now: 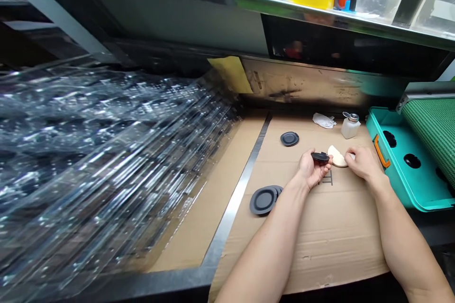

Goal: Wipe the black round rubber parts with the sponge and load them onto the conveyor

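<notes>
My left hand [313,169] is closed on a black oval plastic part [320,156], held tilted just above the cardboard. Just right of it lies a cream-coloured round pad [337,157], partly covered by the fingers. My right hand [364,163] is closed in a pinch at the pad's right edge; a whitish bit shows at its fingertips, too small to name. A single black oval part [289,138] lies flat beyond my left hand. Nearer to me, overlapping black parts [263,200] are partly hidden behind my left forearm.
Stacked clear plastic trays [117,165] fill the left side. At the back stand a small pump bottle [350,126] and a crumpled white tissue [323,120]. A teal bin [423,184] with black parts is at right, below a green conveyor belt [433,120]. A shelf [249,4] overhangs the back.
</notes>
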`<state>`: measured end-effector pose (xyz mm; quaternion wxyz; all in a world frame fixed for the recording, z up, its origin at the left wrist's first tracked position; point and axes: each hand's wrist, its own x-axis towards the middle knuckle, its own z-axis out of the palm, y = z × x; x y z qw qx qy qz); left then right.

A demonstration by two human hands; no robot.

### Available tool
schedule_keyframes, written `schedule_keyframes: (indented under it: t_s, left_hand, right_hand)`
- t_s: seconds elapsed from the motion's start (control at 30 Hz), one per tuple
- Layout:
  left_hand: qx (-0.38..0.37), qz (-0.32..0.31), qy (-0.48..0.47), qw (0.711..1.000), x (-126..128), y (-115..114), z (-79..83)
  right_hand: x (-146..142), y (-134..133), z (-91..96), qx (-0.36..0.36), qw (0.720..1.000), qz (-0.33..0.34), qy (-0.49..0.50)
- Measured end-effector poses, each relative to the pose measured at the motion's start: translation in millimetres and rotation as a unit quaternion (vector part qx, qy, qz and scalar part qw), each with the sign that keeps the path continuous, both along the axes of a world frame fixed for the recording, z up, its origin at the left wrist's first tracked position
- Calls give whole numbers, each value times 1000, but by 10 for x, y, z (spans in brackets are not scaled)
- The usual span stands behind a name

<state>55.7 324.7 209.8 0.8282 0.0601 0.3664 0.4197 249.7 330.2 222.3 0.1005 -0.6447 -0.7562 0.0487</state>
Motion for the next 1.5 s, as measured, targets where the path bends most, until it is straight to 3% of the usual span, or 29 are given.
schedule_keyframes:
  t_s: [0.13,0.27,0.4,0.67,0.8,0.9,1.1,1.2,1.37,1.5]
  left_hand:
    - [-1,3,-6,1000,20,-1,3]
    - [6,2,-10,1000,15,8,-23]
    - [22,9,-8,1000,15,3,-45]
    - [29,42,16,999,64,-2,-68]
    - [44,60,35,997,101,-9,-81]
    - [45,64,55,995,117,-13,-93]
    - [59,47,67,995,99,-10,-98]
    - [82,15,89,993,107,-29,-96]
    - [118,-21,172,978,180,-84,-122]
    - [143,-31,194,970,221,-101,-146]
  right_hand:
    - [105,20,3,1,1000,-21,-18]
    - [44,-5,-42,74,995,60,25]
    - [-111,-55,-117,37,989,142,30]
    - [-200,-55,-200,16,994,110,8]
    - [-116,-48,-123,36,993,112,28]
    - [18,-44,-19,53,996,71,19]
    - [269,-48,113,-49,997,16,-49]
    - [247,-29,108,-65,997,39,14]
    - [-2,-58,58,3,982,100,163]
    - [-187,-127,13,5,974,149,173]
